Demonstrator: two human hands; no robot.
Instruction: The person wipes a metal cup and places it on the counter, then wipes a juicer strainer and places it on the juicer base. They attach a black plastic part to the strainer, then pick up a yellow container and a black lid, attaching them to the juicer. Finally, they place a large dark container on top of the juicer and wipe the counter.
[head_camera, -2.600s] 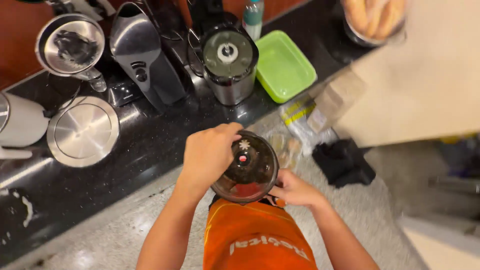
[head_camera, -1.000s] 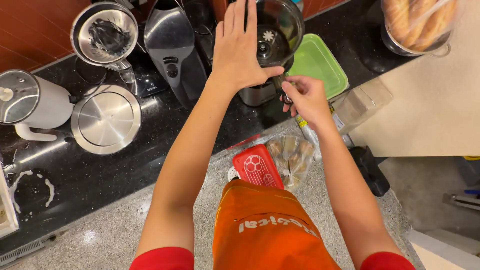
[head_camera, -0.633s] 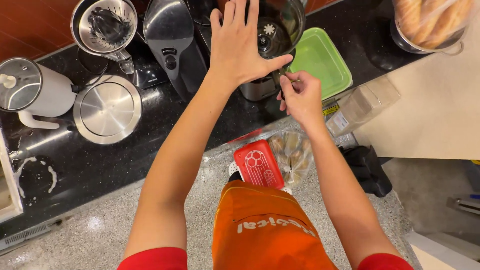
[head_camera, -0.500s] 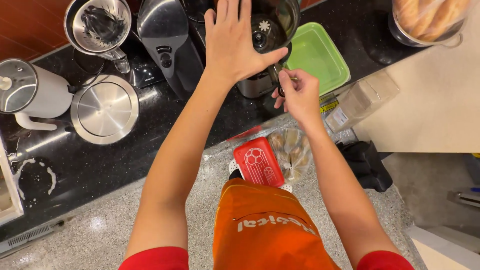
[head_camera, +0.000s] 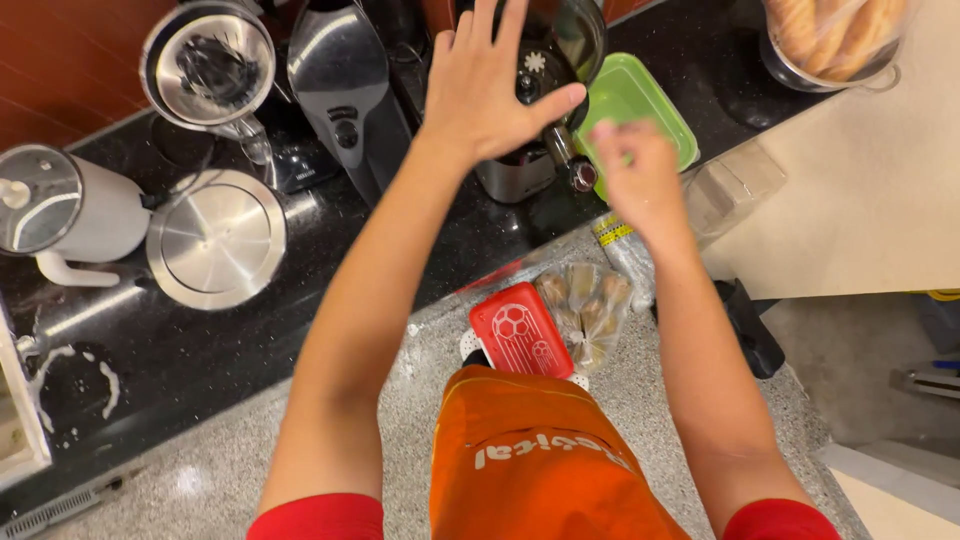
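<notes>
Head view, looking down: left hand (head_camera: 493, 90) spread flat on the blender jar lid (head_camera: 560, 45) beside the green tray (head_camera: 640, 105), blurred right hand (head_camera: 635, 175) loosely curled, empty, near the base; best pressed squarely.

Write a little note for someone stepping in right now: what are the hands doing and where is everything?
Left hand: open, fingers spread, palm pressed flat on the dark lid of the steel jar.
Right hand: blurred, just right of the jar near its side knob; whether it grips anything cannot be told.
Jar stands on the black counter, beside the green tray.
Done: lid sits on the jar.
Left: cannot tell whether the lid is locked; check it.
</notes>
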